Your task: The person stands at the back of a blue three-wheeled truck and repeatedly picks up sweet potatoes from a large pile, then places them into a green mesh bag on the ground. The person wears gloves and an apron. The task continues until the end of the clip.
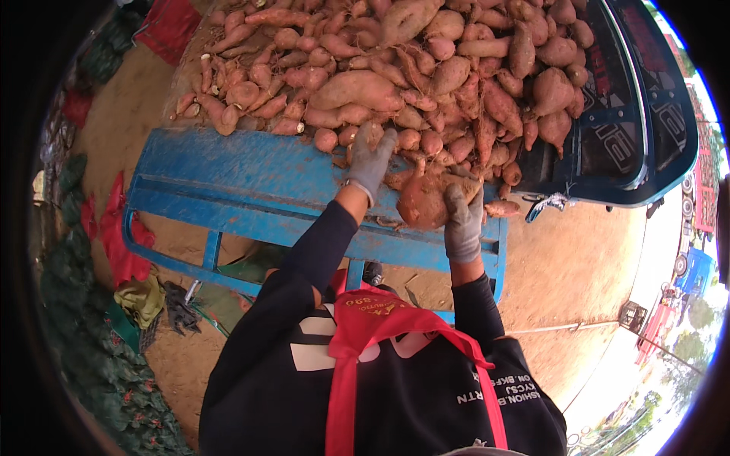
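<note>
A large heap of reddish sweet potatoes (pixel 356 91) lies before me, spilling onto a blue metal tailgate (pixel 228 162). My left hand (pixel 369 162), in a grey work glove, reaches into the heap's near edge. Its thumb and fingers are spread around a small sweet potato (pixel 374 133); whether they grip it is unclear. My right hand (pixel 464 225), gloved too, is closed on a tan-brown sweet potato (pixel 463 183) over the tailgate. A big round sweet potato (pixel 421 199) sits against that hand, on its left. The right fingertips are partly hidden.
A dark vehicle side panel with windows (pixel 610 114) bounds the heap on the right. Green mesh sacks (pixel 85 330) line the ground at far left, near a red cloth or sack (pixel 120 239). A black crate (pixel 632 316) and a blue truck (pixel 694 271) stand at far right.
</note>
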### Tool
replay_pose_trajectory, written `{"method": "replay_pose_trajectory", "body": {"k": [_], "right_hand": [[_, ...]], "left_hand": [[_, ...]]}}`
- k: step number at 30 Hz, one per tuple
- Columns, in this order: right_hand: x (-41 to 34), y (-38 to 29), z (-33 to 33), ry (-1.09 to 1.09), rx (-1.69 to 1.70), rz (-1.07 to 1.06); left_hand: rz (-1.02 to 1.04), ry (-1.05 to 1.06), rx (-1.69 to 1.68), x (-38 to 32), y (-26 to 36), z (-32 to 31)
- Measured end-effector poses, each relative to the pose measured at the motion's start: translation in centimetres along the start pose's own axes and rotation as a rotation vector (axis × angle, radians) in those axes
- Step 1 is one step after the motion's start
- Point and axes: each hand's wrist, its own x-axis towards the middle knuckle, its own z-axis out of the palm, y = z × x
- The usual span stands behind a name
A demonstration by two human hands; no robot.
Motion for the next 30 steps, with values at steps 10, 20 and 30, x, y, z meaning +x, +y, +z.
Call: {"method": "replay_pose_trajectory", "body": {"k": [10,20,30], "right_hand": [[-4.1,0.2,1.3,-0.372,-0.319,-0.029],[-5.2,2.9,5.0,-0.534,-0.413,-0.164],[-7.3,6.9,0.3,-0.656,-0.672,0.125]], "left_hand": [[-0.174,-0.359,-0.338,-10.5,-3.0,1.7],[-0.010,-0.529,-0.912,-18.5,-1.7,-3.9],[-0.085,0.528,-0.902,-44.2,-10.8,-23.4]]}}
